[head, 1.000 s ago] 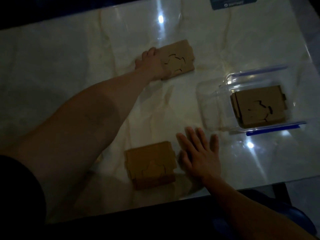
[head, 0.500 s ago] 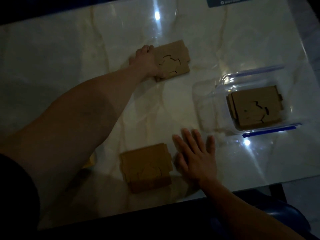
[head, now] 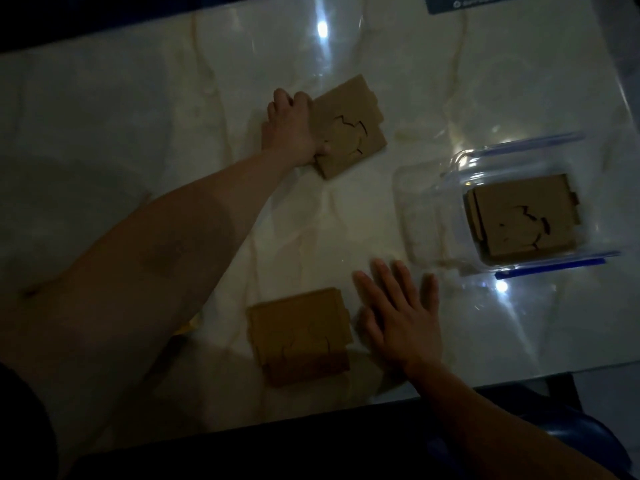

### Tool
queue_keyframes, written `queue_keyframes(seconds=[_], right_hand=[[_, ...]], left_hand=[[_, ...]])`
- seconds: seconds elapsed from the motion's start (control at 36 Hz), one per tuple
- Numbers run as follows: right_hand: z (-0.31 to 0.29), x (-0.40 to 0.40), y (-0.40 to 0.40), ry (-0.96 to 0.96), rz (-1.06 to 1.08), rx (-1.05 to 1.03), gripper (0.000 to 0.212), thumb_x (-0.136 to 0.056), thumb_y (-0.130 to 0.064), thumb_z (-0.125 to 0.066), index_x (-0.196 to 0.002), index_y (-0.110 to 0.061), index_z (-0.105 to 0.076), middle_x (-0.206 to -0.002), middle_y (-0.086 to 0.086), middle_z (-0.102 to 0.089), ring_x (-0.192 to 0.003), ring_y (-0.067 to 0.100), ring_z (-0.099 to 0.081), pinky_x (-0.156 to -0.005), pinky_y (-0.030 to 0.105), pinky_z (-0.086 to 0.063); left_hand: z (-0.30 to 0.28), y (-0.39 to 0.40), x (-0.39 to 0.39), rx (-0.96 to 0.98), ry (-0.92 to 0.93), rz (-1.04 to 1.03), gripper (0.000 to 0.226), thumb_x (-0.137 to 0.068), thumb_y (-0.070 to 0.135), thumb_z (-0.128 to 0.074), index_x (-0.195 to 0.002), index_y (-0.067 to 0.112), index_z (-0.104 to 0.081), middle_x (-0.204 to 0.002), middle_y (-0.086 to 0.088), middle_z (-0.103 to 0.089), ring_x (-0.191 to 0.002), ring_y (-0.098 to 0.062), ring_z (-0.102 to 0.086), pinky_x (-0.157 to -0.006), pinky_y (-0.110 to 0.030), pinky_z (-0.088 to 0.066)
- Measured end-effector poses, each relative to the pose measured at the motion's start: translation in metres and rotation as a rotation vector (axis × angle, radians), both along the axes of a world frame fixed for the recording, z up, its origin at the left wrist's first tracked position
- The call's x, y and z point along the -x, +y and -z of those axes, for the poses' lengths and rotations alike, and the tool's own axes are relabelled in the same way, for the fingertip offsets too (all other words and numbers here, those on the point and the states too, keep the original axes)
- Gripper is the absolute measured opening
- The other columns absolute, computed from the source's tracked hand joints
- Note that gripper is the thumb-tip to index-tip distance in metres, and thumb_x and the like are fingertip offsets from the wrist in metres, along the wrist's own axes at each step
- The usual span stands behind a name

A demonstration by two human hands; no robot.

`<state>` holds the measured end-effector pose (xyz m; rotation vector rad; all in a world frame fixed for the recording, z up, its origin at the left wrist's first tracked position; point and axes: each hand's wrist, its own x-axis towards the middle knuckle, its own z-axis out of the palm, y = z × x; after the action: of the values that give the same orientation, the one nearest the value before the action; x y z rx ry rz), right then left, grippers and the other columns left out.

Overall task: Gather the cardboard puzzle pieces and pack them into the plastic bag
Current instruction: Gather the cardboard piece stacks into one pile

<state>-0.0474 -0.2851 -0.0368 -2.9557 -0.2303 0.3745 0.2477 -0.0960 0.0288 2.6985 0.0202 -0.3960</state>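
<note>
Three brown stacks of cardboard puzzle pieces lie on a pale marble table [head: 104, 109]. My left hand [head: 291, 129] reaches to the far stack [head: 353, 129] and grips its left edge, thumb at the near corner. A second stack [head: 298, 334] lies near the front edge; my right hand [head: 398, 317] rests flat on the table just right of it, fingers spread, holding nothing. The third stack [head: 526, 216] sits inside the clear plastic bag [head: 433, 209] with blue zip strips at the right.
A dark label or card [head: 471, 1] lies at the table's far edge. A small yellow object [head: 185, 329] peeks out under my left forearm. The table's front edge runs just below the near stack; a dark blue seat [head: 571, 434] is lower right. The light is dim.
My left hand has closed more firmly on the far stack's left edge, and that stack has turned slightly. My right hand stays flat beside the near stack.
</note>
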Motion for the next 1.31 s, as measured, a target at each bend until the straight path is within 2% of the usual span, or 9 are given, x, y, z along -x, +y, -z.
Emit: queue_keyframes(seconds=[0.14,0.25,0.42,0.5,0.61,0.81,1.0,1.22,1.31], right_hand=[[-0.003,-0.001,0.001,-0.006,0.011,-0.030,0.065,-0.090,-0.052,-0.039,-0.152,-0.044,-0.022,-0.163,-0.008,-0.017,-0.151,0.022,-0.014,-0.116,0.064,-0.011],[-0.003,-0.001,-0.001,0.005,0.009,-0.032,0.065,-0.090,-0.052,-0.038,-0.152,-0.045,-0.020,-0.163,-0.009,-0.016,-0.151,0.020,-0.012,-0.117,0.063,-0.011],[-0.001,0.000,-0.002,0.031,-0.001,-0.015,0.065,-0.091,-0.053,-0.036,-0.153,-0.045,-0.017,-0.164,-0.009,-0.013,-0.152,0.020,-0.008,-0.117,0.063,-0.009],[0.000,0.000,-0.002,0.057,-0.003,0.002,0.066,-0.092,-0.055,-0.034,-0.153,-0.046,-0.013,-0.165,-0.010,-0.007,-0.152,0.019,-0.001,-0.118,0.062,-0.007],[0.002,0.000,-0.002,0.072,-0.016,0.030,0.065,-0.094,-0.056,-0.029,-0.154,-0.044,-0.007,-0.165,-0.009,-0.001,-0.152,0.021,0.003,-0.117,0.063,-0.005],[-0.001,-0.001,0.000,0.093,-0.017,0.044,0.065,-0.094,-0.057,-0.023,-0.154,-0.044,-0.003,-0.166,-0.008,0.000,-0.153,0.022,0.003,-0.118,0.062,-0.003],[-0.005,-0.001,0.000,0.112,-0.008,0.041,0.065,-0.093,-0.057,-0.021,-0.154,-0.045,0.001,-0.165,-0.007,0.001,-0.152,0.022,0.004,-0.118,0.062,0.001],[-0.010,-0.002,0.003,0.089,0.008,0.023,0.063,-0.093,-0.054,-0.024,-0.154,-0.044,-0.011,-0.164,-0.005,-0.014,-0.152,0.023,-0.009,-0.118,0.058,0.003],[-0.007,-0.001,0.001,0.077,-0.003,0.028,0.064,-0.092,-0.054,-0.027,-0.154,-0.044,-0.011,-0.164,-0.005,-0.015,-0.151,0.022,-0.009,-0.118,0.057,0.003]], left_hand=[[0.003,0.007,0.012,0.184,-0.097,-0.060,0.060,-0.076,0.022,-0.076,-0.127,0.013,-0.047,-0.130,-0.014,-0.037,-0.115,-0.028,-0.048,-0.099,-0.037,-0.044],[0.000,0.013,0.028,0.279,-0.181,-0.083,0.040,-0.085,0.009,-0.064,-0.123,0.011,-0.054,-0.124,-0.014,-0.047,-0.104,-0.016,-0.051,-0.083,-0.013,-0.034],[-0.004,0.024,0.058,0.474,-0.128,-0.176,0.027,-0.091,0.007,-0.056,-0.117,0.012,-0.059,-0.102,0.001,-0.060,-0.091,-0.016,-0.058,-0.076,-0.028,-0.050],[-0.004,0.032,0.076,0.520,-0.133,-0.228,0.022,-0.093,0.011,-0.056,-0.114,0.015,-0.060,-0.088,0.015,-0.055,-0.079,-0.005,-0.055,-0.064,-0.012,-0.047],[-0.007,0.044,0.100,0.574,-0.139,-0.293,0.019,-0.092,0.012,-0.058,-0.110,0.015,-0.063,-0.092,0.009,-0.060,-0.076,0.004,-0.056,-0.057,-0.002,-0.043],[-0.012,0.074,0.151,0.681,-0.129,-0.386,0.016,-0.092,0.012,-0.059,-0.103,0.024,-0.061,-0.096,0.010,-0.064,-0.086,0.001,-0.061,-0.068,-0.010,-0.050],[-0.012,0.096,0.198,0.685,-0.113,-0.405,0.023,-0.091,0.010,-0.061,-0.104,0.028,-0.064,-0.096,0.021,-0.064,-0.086,0.017,-0.059,-0.075,-0.003,-0.046],[-0.012,0.108,0.244,0.628,-0.012,-0.344,0.025,-0.091,0.006,-0.060,-0.113,0.016,-0.067,-0.101,0.008,-0.067,-0.091,0.010,-0.060,-0.078,0.000,-0.043],[-0.011,0.109,0.260,0.611,0.069,-0.314,0.025,-0.092,0.007,-0.059,-0.116,0.009,-0.067,-0.111,-0.001,-0.067,-0.101,-0.007,-0.061,-0.084,-0.007,-0.046]])
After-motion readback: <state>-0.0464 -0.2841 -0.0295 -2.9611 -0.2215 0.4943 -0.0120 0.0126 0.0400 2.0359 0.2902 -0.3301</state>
